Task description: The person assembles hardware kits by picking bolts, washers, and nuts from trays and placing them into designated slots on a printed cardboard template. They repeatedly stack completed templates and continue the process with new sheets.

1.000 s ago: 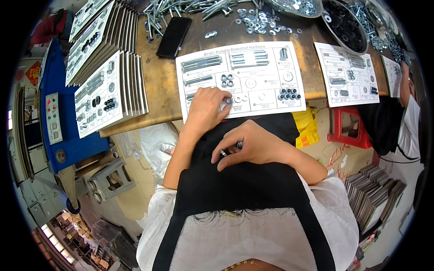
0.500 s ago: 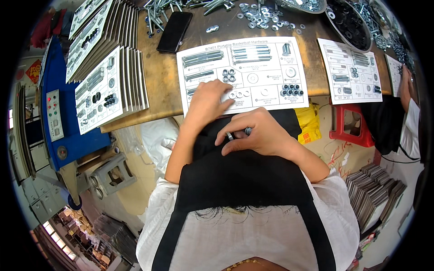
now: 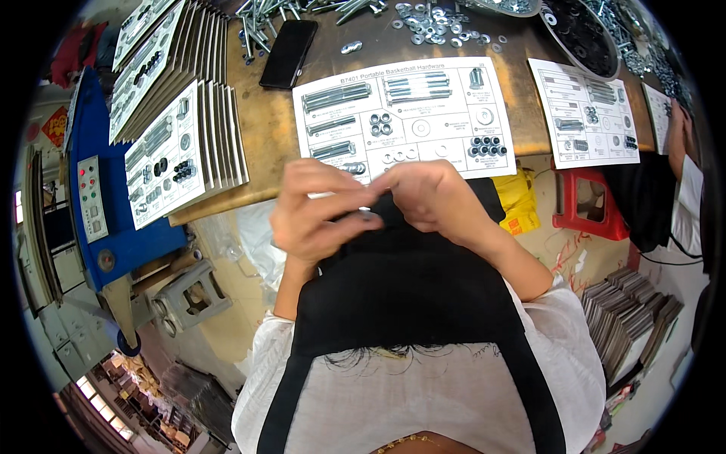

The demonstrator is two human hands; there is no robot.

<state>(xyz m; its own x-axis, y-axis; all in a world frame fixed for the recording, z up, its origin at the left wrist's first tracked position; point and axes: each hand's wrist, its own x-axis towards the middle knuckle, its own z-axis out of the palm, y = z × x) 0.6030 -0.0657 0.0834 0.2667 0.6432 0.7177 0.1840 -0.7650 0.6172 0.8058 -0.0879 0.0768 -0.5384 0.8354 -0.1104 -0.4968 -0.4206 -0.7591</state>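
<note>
In front of my chest, at the table's near edge, my two hands meet at the fingertips. My left hand (image 3: pixel 318 216) is bent, its fingers partly blurred, with thumb and forefinger curled toward the other hand. My right hand (image 3: pixel 435 198) has its fingers curled in; what they hold is hidden. Just beyond the hands lies a white hardware card (image 3: pixel 420 110) showing long bolts, nuts, washers and black caps in ruled boxes. My hands cover part of its near edge.
A black phone (image 3: pixel 290 54) lies behind the card, near loose washers (image 3: pixel 439 24) and bolts (image 3: pixel 261 26). Stacked cards (image 3: pixel 168 151) stand at left. At right are another card (image 3: pixel 586 113), a bowl of black washers (image 3: pixel 581 36), a red stool (image 3: pixel 586 204) and another person's hand (image 3: pixel 678 127).
My left hand has come off the card and back toward me, meeting the right. The right hand has turned and risen slightly; small metal pieces seen in it before are now hidden.
</note>
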